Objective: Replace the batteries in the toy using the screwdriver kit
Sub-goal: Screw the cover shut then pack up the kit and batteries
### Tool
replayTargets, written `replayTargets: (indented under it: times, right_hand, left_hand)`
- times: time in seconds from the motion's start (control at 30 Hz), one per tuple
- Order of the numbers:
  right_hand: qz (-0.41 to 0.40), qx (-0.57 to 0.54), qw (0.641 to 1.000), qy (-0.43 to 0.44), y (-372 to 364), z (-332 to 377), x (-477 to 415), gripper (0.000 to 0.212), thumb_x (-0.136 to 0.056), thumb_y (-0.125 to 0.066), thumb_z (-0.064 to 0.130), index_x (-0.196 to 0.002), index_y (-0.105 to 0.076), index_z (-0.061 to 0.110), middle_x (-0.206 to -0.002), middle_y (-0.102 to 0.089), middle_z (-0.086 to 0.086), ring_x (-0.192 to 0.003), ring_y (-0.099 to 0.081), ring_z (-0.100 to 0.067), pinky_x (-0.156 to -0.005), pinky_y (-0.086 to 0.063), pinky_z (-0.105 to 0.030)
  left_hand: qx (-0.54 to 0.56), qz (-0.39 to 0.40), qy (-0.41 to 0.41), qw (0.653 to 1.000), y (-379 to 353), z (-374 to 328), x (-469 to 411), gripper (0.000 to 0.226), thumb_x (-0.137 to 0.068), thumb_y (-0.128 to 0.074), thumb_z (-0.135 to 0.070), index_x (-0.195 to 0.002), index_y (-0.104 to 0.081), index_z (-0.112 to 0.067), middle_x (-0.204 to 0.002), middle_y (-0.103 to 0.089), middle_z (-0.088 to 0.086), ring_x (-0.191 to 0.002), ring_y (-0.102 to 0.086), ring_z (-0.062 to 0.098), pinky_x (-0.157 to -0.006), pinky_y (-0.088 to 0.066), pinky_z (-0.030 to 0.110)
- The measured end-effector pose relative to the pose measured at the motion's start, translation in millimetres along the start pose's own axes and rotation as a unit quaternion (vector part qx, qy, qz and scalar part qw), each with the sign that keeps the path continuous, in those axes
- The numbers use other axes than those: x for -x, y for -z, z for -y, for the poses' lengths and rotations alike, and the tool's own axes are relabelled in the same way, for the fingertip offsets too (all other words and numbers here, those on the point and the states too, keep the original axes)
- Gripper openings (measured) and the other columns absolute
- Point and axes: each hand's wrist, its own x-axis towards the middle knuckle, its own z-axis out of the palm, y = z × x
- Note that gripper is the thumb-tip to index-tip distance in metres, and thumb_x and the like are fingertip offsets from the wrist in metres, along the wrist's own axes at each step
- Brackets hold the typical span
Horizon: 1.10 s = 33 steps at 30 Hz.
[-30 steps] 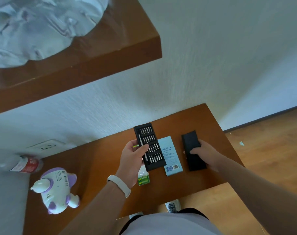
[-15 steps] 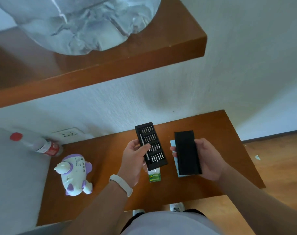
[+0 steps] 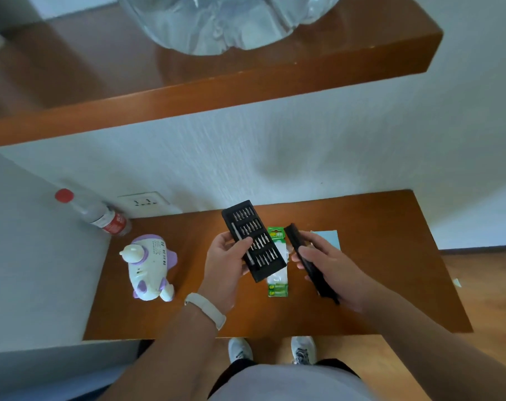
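— So, what takes up most of the view?
— A thick wooden shelf (image 3: 217, 91) overhead. Below it is a wooden table (image 3: 376, 285) set against a white wall (image 3: 318, 140), with a person standing at it.

— Where is the toy?
— The white and purple toy (image 3: 150, 264) lies on the table. It is well to the left of the fingers of the left hand (image 3: 225, 264), and nothing touches it.

— What does that hand hold?
— The open screwdriver kit tray (image 3: 253, 240), lifted off the table and tilted. The thumb (image 3: 241, 244) is curled over the tray's edge onto the rows of bits. The other fingers are underneath and mostly hidden. A white wristband (image 3: 207, 309) sits on that wrist.

— And the right hand (image 3: 335, 267)?
— Its fingers (image 3: 306, 251) are curled round the kit's black cover (image 3: 296, 241), held edge-on just right of the tray.

— Anything smaller?
— A red-capped bottle (image 3: 101, 215) leans in the corner, far left of the left fingers. A green battery pack (image 3: 277, 289) lies on the table under the gap between the two sets of fingers, partly hidden by the tray. A pale blue card (image 3: 328, 237) shows just beyond the right fingers.
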Motion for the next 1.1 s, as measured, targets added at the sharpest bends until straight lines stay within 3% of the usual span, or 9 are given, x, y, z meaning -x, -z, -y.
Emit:
replayTargets:
  times: [0.13, 0.23, 0.37, 0.7, 0.9, 1.1]
  right_hand:
    - [-0.005, 0.234, 0.966, 0.111, -4.6, -0.4, 5.5, 0.038, -0.096, -0.058, 0.039, -0.125, -0.041, 0.057, -0.114, -0.057, 0.014, -0.104, -0.058, -0.012, -0.084, -0.057, -0.028]
    - [-0.029, 0.378, 0.912, 0.156, -5.6, -3.7, 7.6, 0.054, -0.089, -0.062, 0.050, -0.137, -0.036, 0.048, -0.119, -0.048, 0.017, -0.107, -0.050, -0.006, -0.083, -0.055, -0.026]
    - [-0.062, 0.477, 0.857, 0.186, -7.0, -11.4, 8.0, 0.066, -0.087, -0.058, 0.059, -0.144, -0.032, 0.039, -0.122, -0.046, 0.013, -0.107, -0.043, -0.006, -0.085, -0.053, -0.025]
    - [-0.062, 0.543, 0.811, 0.210, -9.5, -15.2, 17.9, 0.071, -0.088, -0.056, 0.062, -0.150, -0.033, 0.037, -0.126, -0.048, 0.009, -0.106, -0.039, -0.005, -0.087, -0.046, -0.022]
    - [-0.044, 0.551, 0.806, 0.213, -13.6, -10.2, 16.7, 0.071, -0.089, -0.055, 0.062, -0.151, -0.031, 0.038, -0.130, -0.048, 0.009, -0.112, -0.039, -0.006, -0.091, -0.049, -0.026]
    - [-0.045, 0.556, 0.796, 0.234, -20.9, 0.7, 10.5, 0.070, -0.089, -0.053, 0.063, -0.150, -0.036, 0.032, -0.127, -0.050, 0.004, -0.109, -0.042, -0.010, -0.086, -0.047, -0.025]
  left_hand:
    - [0.024, -0.019, -0.009, 0.999, 2.6, 1.6, 2.5, 0.029, -0.095, -0.063, -0.010, -0.122, -0.054, -0.015, -0.113, -0.072, 0.009, -0.100, -0.073, 0.025, -0.087, -0.060, 0.048]
    - [0.047, -0.029, -0.014, 0.998, 3.7, 1.9, 3.3, 0.030, -0.095, -0.063, -0.009, -0.123, -0.052, -0.015, -0.115, -0.071, 0.010, -0.101, -0.073, 0.025, -0.081, -0.062, 0.040]
    - [0.072, -0.038, -0.020, 0.996, 3.7, 2.3, 4.8, 0.032, -0.094, -0.064, -0.008, -0.123, -0.051, -0.014, -0.117, -0.070, 0.011, -0.102, -0.073, 0.024, -0.078, -0.061, 0.037]
    - [0.085, -0.071, -0.027, 0.993, 5.3, 7.8, 14.3, 0.033, -0.093, -0.065, -0.008, -0.122, -0.051, -0.017, -0.120, -0.067, 0.009, -0.106, -0.070, 0.026, -0.076, -0.062, 0.037]
    - [0.105, -0.086, -0.024, 0.990, 8.7, 2.6, 20.4, 0.029, -0.093, -0.065, -0.006, -0.116, -0.052, -0.019, -0.117, -0.066, 0.008, -0.102, -0.071, 0.023, -0.067, -0.060, 0.030]
    - [0.109, -0.063, -0.029, 0.992, 6.4, 0.8, 23.7, 0.041, -0.092, -0.065, -0.002, -0.126, -0.051, -0.019, -0.120, -0.066, 0.007, -0.107, -0.069, 0.027, -0.072, -0.062, 0.035]
